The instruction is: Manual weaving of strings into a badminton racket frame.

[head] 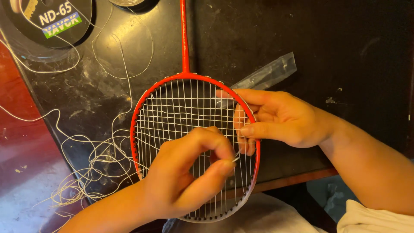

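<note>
Pinching one string end (236,158), left hand (185,177) grip closed; right hand (280,116) clasping one red racket (185,77) — two spools (47,21).

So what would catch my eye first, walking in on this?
The red racket lying mid-table, its white strings partly woven. The left hand pinches a string end over the lower strings, while the right hand grips the right rim. Loose white string tangles off the table's left edge.

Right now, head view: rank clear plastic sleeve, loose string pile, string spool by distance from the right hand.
From the right hand:
1. Clear plastic sleeve, just above it, upper right of the racket head.
2. Loose string pile, lower left, past the racket.
3. String spool, top-left corner.
</note>
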